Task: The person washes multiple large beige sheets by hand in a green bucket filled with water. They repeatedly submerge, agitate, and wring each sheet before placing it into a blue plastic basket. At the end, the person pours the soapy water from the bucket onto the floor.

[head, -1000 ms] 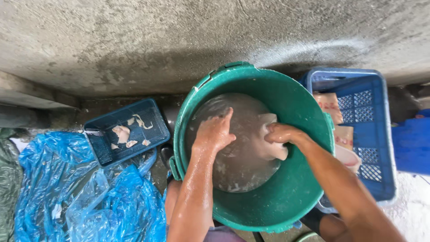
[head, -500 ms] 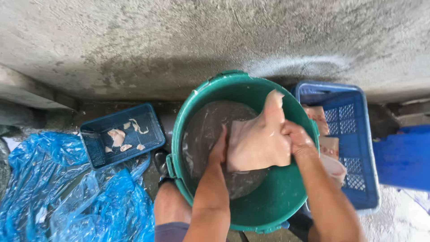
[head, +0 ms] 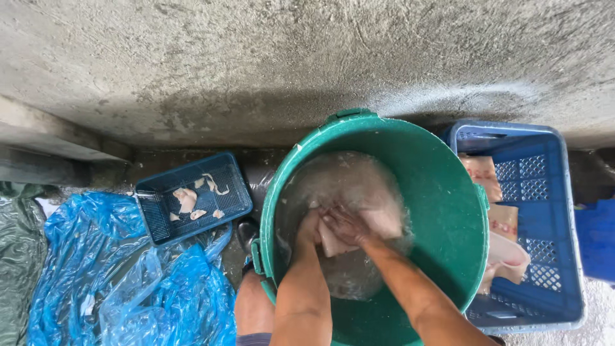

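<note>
1. the person's left hand (head: pixel 309 229) and right hand (head: pixel 344 225) are both down in the big round green plastic bucket (head: pixel 442 192), which holds cloudy, foamy water (head: pixel 349 179).
2. both hands are closed around a pale pinkish slab of raw meat or skin (head: pixel 359 234), pushed under the surface near the middle of the bucket. the right-hand fingers wrap over its top, and the left hand presses on it from the side.
3. how far along: it looks like mid-wash, with this piece still in the water. the large blue plastic crate (head: pixel 544 166) just right of the bucket already has a few similar pale pieces (head: pixel 506 247) stacked in it. whether those are washed or waiting can't be told.
4. a small dark-blue plastic basket (head: pixel 150 205) left of the bucket holds a few little pale scraps (head: pixel 186 198), probably trimmings.
5. crumpled blue plastic sheeting (head: pixel 96 282) lies on the wet ground at the lower left, and a rough concrete wall (head: pixel 288 57) fills the top.
6. hard to make out: the murky water hides most of the slab and the fingertips, so its full shape is unclear. nothing else in the bucket can be seen. the crate's right edge is cut off, and so are the person's arms below the elbows.
</note>
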